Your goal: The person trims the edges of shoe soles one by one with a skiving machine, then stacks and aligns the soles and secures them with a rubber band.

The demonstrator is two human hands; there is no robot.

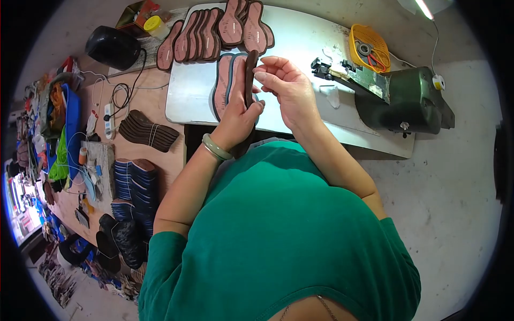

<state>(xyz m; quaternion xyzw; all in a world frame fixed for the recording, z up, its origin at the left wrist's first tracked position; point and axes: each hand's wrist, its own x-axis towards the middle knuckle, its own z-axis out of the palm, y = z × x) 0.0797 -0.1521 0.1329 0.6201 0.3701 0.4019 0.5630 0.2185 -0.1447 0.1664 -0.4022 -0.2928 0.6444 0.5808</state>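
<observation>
My left hand [239, 119], with a pale bangle at its wrist, is wrapped round a dark brown insole [250, 75], held on edge above the white table. My right hand [286, 88] is beside the insole's upper part, thumb and index finger pinched together; anything between them is too small to make out. Pink insoles with blue-grey edges [222, 85] lie on the table just behind my left hand. Farther back are rows of pink insoles with brown edges [201, 35].
On the white table [300, 29] stand a green sewing machine [399, 101] and a yellow basket [369, 35] with tools. At left, a wooden table [152, 101] holds tied brown insoles [147, 131], dark blue stacks [143, 184], a black container [112, 48] and a power strip [109, 120].
</observation>
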